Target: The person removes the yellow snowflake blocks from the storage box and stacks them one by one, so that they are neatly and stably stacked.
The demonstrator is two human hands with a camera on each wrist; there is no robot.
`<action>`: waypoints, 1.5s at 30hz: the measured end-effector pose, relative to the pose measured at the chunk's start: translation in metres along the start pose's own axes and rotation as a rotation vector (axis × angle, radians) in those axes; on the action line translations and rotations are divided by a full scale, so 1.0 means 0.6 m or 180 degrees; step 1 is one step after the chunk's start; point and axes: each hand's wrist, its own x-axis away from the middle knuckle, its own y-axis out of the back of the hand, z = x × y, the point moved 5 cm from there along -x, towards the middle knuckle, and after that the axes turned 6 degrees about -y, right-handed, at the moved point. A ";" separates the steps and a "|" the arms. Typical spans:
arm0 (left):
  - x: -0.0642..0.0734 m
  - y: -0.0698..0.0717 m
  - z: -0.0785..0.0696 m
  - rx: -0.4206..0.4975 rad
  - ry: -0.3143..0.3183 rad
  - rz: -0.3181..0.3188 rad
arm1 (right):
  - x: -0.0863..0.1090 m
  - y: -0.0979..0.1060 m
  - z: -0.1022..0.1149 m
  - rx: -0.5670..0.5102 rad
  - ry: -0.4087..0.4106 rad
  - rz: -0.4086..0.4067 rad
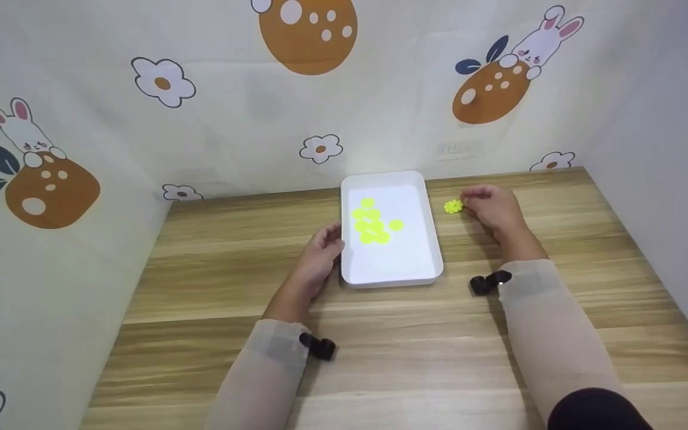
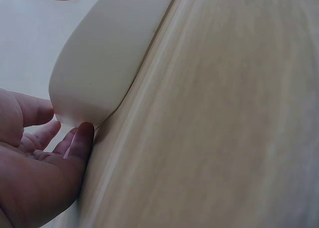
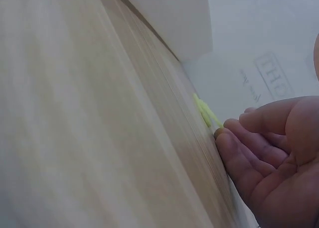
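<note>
A shallow white tray (image 1: 415, 263) stands on the table near the back wall, with several bright yellow discs (image 1: 371, 226) lying inside it, mostly on its left half. My left hand (image 1: 318, 254) holds the tray's left side, its digits at the rim and low on the outer wall (image 2: 99, 54). To the right of the tray, my right hand (image 1: 493, 208) pinches the edge of a yellow notched disc (image 1: 452, 206) at its fingertips. Close to the tabletop, the right wrist view shows thin yellow edges (image 3: 203, 111) spread in a narrow V.
The wood-grain table (image 1: 212, 269) meets fabric walls on the back and both sides. Rabbits, oranges and flowers (image 1: 321, 149) are printed on the fabric. Black wrist cameras (image 1: 318, 346) are strapped over both pale sleeves (image 1: 559, 322).
</note>
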 end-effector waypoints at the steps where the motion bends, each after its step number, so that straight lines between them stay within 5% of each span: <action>1: 0.000 0.000 0.000 0.0008 -0.0002 0.0000 | 0.000 0.000 0.000 -0.0023 -0.0010 0.0000; 12: 0.001 0.001 0.001 0.0044 -0.0028 0.0040 | -0.002 -0.015 -0.002 -0.0567 -0.0006 0.0322; 24: -0.001 0.001 0.001 0.0079 0.0031 -0.0025 | 0.011 -0.014 0.026 -0.1099 -0.0070 0.0361; 35: -0.001 -0.002 -0.002 -0.0039 0.0003 -0.0018 | 0.064 -0.042 0.107 -0.1081 0.0388 0.0682; 45: 0.000 -0.001 0.001 0.0062 -0.0047 0.0006 | 0.061 -0.100 0.162 -0.0751 0.0495 0.0970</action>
